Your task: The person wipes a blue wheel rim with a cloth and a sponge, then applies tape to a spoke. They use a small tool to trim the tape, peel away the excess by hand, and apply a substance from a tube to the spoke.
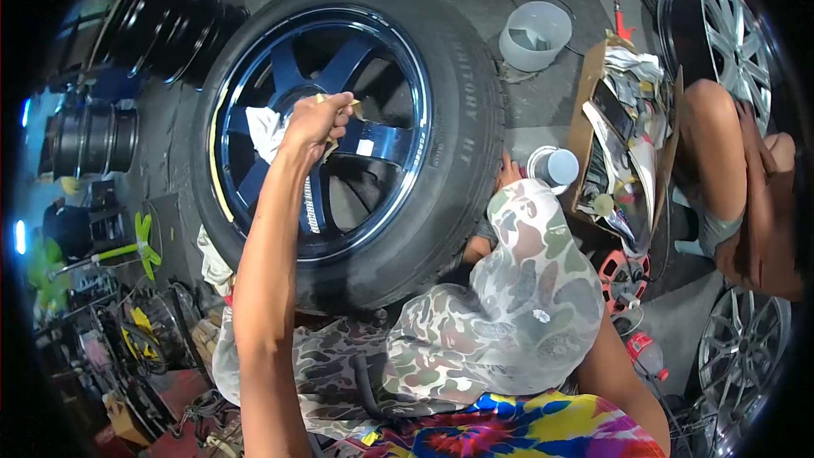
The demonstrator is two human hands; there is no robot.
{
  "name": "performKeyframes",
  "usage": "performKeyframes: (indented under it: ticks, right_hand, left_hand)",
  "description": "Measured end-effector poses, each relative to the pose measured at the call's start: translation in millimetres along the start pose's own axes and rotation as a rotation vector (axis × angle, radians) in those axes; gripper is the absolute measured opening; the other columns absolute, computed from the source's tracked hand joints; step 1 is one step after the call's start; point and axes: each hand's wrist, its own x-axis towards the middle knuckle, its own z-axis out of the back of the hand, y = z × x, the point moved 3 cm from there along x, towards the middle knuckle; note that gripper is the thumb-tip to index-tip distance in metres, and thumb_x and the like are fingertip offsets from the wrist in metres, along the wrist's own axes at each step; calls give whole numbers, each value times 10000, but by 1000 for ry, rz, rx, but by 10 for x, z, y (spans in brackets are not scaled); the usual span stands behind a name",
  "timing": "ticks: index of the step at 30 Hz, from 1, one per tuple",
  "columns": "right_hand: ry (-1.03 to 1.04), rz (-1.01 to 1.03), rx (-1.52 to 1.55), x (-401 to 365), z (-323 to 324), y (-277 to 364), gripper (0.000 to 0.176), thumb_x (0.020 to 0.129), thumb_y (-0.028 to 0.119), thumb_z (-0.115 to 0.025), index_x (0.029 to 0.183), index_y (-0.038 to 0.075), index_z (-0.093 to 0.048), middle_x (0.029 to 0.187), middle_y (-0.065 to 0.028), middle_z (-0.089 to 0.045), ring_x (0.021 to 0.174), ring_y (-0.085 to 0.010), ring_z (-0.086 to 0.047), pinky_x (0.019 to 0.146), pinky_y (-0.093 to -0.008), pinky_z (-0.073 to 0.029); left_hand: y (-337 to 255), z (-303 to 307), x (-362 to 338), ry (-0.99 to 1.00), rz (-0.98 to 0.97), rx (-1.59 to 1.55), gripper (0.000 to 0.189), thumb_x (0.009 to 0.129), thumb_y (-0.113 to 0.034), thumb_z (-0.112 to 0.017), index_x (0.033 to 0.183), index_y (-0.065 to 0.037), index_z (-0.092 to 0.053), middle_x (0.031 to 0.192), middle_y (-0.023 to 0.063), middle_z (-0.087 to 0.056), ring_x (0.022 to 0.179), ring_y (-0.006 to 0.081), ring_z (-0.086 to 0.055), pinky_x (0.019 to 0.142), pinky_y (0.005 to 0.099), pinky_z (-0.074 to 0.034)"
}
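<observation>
The left hand [320,125] is curled in a fist round a crumpled pale-yellow strip [356,108], over the glossy dark-blue spoked metal wheel [346,64] lying face up in its black rubber tyre [458,123]; grit in that strip or the crumpled white cloth [264,131] by the wrist could well scratch the finish. Green-and-brown camouflage trousers [543,305] block the right arm [627,382], so I can't tell whether the right hand grips anything; unsteadied, the tyre might shift under a hard push.

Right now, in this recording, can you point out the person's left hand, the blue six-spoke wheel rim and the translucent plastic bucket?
Left hand [315,125]: head view, back of the hand.
Blue six-spoke wheel rim [348,65]: head view, a spoke.
Translucent plastic bucket [527,58]: head view, its wall.
</observation>
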Motion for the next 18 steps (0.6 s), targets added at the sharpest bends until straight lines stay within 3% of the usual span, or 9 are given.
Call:
performKeyframes:
  ticks: [4,6,8,10,11,12,14,16,18]
  right_hand:
    - [27,-28,-9,-25,-47,-54,284,937,206,-761,1132,12,-692,908,-167,-743,805,-383,-725,732,-483,-549]
    - [42,-26,-12,-35,-48,-42,285,937,207,-762,1132,11,-693,907,-166,-742,804,-379,-724,731,-480,-549]
    - [56,-16,-19,-18,-27,-16,285,937,207,-763,1132,11,-694,906,-164,-742,803,-376,-723,731,-477,-548]
    - [67,-17,-21,-52,18,1,286,937,207,-764,1133,11,-694,905,-163,-741,802,-372,-723,730,-475,-548]
    - [69,-15,-23,-57,28,12,286,937,207,-764,1133,11,-695,905,-162,-741,802,-370,-722,730,-473,-548]
    - [73,-15,-24,-67,43,21,287,937,207,-765,1133,11,-695,904,-162,-741,801,-368,-722,730,-472,-548]
    - [74,-13,-20,-79,65,22,287,936,208,-766,1134,10,-696,904,-160,-740,800,-365,-721,729,-469,-547]
    - [75,-5,-22,-55,114,59,288,936,208,-766,1134,10,-696,903,-159,-740,799,-361,-720,728,-466,-547]
    - [83,0,-28,-103,163,54,289,936,208,-767,1134,10,-697,902,-157,-739,799,-358,-719,728,-463,-546]
  left_hand:
    - [-198,-65,141,15,-133,69,182,1022,-178,-708,985,0,-706,804,22,-653,612,66,-546,484,207,-414]
    - [-691,-96,266,136,-326,-174,195,1036,-208,-684,970,-27,-711,797,19,-662,624,82,-579,506,226,-455]
    - [-1288,-243,103,226,-519,-97,161,1033,-201,-672,989,-47,-691,883,60,-726,668,99,-627,529,231,-484]
    - [-1665,-428,-272,86,-648,96,403,948,-433,-792,811,-69,-688,691,15,-604,588,115,-579,516,261,-406]
    - [-1737,-459,-437,92,-727,179,310,987,-286,-754,842,-18,-698,756,63,-687,679,144,-704,550,275,-446]
    - [-1741,-402,-545,82,-1030,594,280,981,-258,-615,922,-33,-770,819,106,-676,706,184,-643,629,332,-504]
    - [-1328,-340,-520,195,-869,220,89,995,-124,-697,981,-63,-634,960,118,-766,648,116,-641,509,238,-480]
    - [-822,-149,-534,199,-647,100,144,943,-28,-712,966,-78,-579,964,154,-784,600,127,-634,486,239,-465]
    - [-341,107,-496,208,-481,136,200,910,-6,-707,1015,-86,-557,867,105,-748,587,110,-617,506,236,-465]
